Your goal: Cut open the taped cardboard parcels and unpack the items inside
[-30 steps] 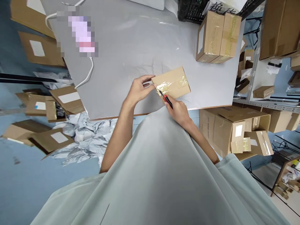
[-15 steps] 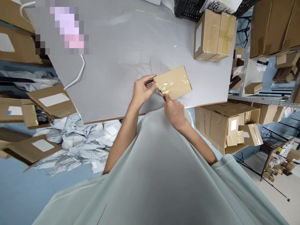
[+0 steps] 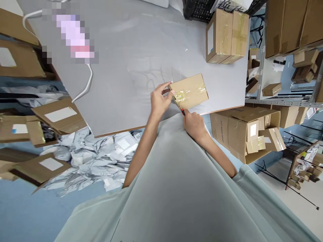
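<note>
A small taped cardboard box (image 3: 191, 90) lies near the front edge of the grey table (image 3: 131, 57). My left hand (image 3: 159, 101) grips the box's left end, fingers curled over its corner. My right hand (image 3: 194, 123) is closed round a red-and-black utility knife (image 3: 182, 112), whose tip meets the box's near edge at the tape. Most of the knife is hidden inside the fist.
Two taped cartons (image 3: 227, 35) stand at the table's far right. A white cable (image 3: 84, 87) runs off the left edge. Opened cartons (image 3: 248, 132) sit on the floor to the right, flattened boxes and grey mail bags (image 3: 88, 158) to the left. Shelving (image 3: 282, 101) stands at right.
My right hand has drawn the knife back toward me along the box's near edge, so less of the knife shows. The left hand has kept its hold on the box.
</note>
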Available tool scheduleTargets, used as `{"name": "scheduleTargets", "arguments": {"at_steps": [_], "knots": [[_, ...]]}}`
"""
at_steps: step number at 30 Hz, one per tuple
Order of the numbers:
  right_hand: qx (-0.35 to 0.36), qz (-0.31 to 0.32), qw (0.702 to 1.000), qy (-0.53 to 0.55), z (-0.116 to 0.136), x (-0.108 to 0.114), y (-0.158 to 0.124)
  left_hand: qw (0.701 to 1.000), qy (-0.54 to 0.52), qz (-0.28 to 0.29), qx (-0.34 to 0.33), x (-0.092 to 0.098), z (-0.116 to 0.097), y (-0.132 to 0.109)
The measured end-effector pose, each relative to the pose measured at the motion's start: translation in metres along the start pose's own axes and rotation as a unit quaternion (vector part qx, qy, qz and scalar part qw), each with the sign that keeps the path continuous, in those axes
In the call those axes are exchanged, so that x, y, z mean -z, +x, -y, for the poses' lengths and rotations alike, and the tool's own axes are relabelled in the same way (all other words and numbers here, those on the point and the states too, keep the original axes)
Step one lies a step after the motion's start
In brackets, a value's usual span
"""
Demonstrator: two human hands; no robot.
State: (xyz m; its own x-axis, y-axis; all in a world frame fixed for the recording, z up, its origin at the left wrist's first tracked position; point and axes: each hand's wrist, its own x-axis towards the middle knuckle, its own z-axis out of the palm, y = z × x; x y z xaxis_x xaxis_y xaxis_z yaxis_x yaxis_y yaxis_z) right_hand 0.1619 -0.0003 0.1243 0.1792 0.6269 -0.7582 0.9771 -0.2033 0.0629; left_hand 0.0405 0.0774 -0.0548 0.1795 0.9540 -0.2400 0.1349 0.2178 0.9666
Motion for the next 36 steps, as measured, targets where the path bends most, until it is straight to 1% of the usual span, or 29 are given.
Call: {"name": "scheduleTargets", "arguments": {"at_steps": [3,5,7,9,11,14,16,18,21,25,28,32,36], "knots": [[-0.008,0.009,1.000,0.011,-0.012,0.005,-0.020,1.000,0.022,0.004,-0.004,0.002,0.001,0.000],[-0.014,0.001,0.999,0.036,-0.024,0.011,-0.032,0.999,0.050,-0.001,-0.014,0.005,-0.002,-0.001],[-0.029,-0.023,0.997,0.071,-0.039,0.015,-0.038,0.995,0.089,-0.013,-0.035,0.006,-0.009,-0.002],[-0.046,-0.052,0.992,0.110,-0.055,0.015,-0.038,0.989,0.131,-0.022,-0.069,0.003,-0.022,-0.003],[-0.064,-0.074,0.985,0.143,-0.072,0.014,-0.032,0.981,0.160,-0.003,-0.108,-0.008,-0.038,-0.004],[-0.080,-0.088,0.977,0.177,-0.095,0.012,-0.019,0.967,0.188,0.082,-0.153,-0.039,-0.061,-0.004],[-0.078,-0.094,0.974,0.189,-0.106,0.012,-0.012,0.954,0.210,0.133,-0.168,-0.061,-0.069,-0.001],[-0.069,-0.096,0.973,0.196,-0.113,0.015,-0.006,0.945,0.229,0.159,-0.172,-0.076,-0.070,0.003],[-0.051,-0.094,0.975,0.195,-0.118,0.020,0.005,0.940,0.251,0.162,-0.165,-0.085,-0.064,0.008],[-0.034,-0.087,0.980,0.175,-0.115,0.031,0.028,0.944,0.258,0.135,-0.157,-0.086,-0.057,0.009],[-0.030,-0.093,0.982,0.159,-0.112,0.038,0.045,0.945,0.257,0.123,-0.158,-0.087,-0.056,0.008],[-0.022,-0.099,0.983,0.155,-0.109,0.044,0.062,0.939,0.270,0.134,-0.164,-0.088,-0.055,0.008],[-0.019,-0.104,0.983,0.153,-0.106,0.045,0.070,0.923,0.319,0.139,-0.166,-0.087,-0.054,0.008]]}}
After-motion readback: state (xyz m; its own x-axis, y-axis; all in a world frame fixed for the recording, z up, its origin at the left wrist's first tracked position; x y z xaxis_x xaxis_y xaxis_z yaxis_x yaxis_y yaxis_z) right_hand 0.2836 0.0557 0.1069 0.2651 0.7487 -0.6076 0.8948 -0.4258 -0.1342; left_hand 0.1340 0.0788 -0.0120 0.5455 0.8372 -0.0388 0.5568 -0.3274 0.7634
